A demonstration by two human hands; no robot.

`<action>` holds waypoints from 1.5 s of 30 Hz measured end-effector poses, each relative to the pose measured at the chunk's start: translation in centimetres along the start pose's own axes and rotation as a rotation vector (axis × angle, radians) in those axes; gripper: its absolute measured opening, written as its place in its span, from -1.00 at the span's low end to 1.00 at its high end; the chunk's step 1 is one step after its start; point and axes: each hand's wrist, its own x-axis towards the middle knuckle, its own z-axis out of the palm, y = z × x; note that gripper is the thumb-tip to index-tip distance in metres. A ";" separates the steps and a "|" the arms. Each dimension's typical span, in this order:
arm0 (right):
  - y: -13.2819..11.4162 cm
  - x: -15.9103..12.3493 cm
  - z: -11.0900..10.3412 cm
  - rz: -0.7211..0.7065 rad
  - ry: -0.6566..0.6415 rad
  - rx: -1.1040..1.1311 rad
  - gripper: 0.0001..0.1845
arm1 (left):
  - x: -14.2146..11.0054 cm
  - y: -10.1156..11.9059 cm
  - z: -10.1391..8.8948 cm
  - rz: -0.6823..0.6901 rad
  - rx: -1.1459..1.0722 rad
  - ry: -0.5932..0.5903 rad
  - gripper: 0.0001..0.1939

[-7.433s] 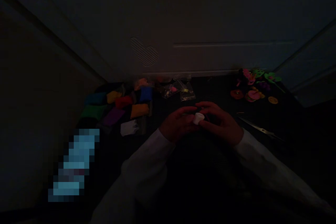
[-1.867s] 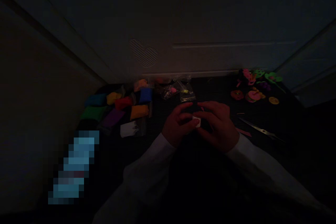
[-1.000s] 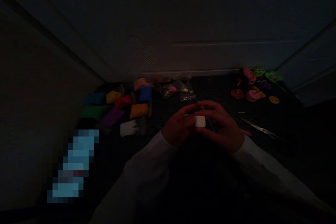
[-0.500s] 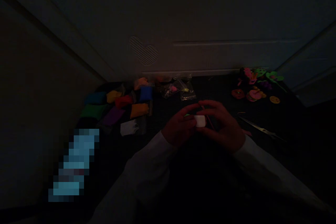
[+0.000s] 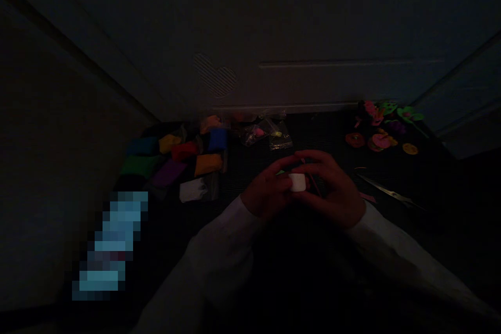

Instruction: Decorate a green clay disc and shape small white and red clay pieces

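In the dim head view, a small white block with rounded corners (image 5: 298, 182), looking like modelling clay, sits between my hands. My left hand (image 5: 269, 189) is closed on its left side, thumb and fingers pressed to it. My right hand (image 5: 332, 186) curves around the other side, its fingertips at the block's top and lower right edge. A thin dark pink strip (image 5: 314, 183) shows under the right fingers; whether it is held or lies on the table I cannot tell. A bit of green (image 5: 281, 171) peeks out behind my left fingers.
Soft coloured clay packets (image 5: 170, 173) lie at left, with a white clay bag (image 5: 192, 189) nearest. Small clear bags (image 5: 278, 134) lie at the back. Scissors (image 5: 391, 194) and a pink scrap (image 5: 368, 198) are at right, below colourful clay figures (image 5: 379, 141). A blurred bright screen (image 5: 113, 240) is at lower left.
The white block has shifted very slightly down and left between the fingers. Both hands stay in nearly the same place, and the picture is a little darker.
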 end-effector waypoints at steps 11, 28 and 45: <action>0.0 0.0 0.0 -0.015 -0.003 -0.003 -0.68 | -0.1 -0.1 -0.1 -0.005 -0.010 -0.037 -0.50; -0.1 0.0 0.0 -0.017 -0.036 0.019 -0.68 | -0.1 0.0 -0.2 -0.016 -0.025 -0.041 -0.40; 0.0 0.0 0.0 -0.042 -0.031 -0.017 -0.67 | 0.1 0.2 -0.2 0.039 -0.015 0.041 -0.50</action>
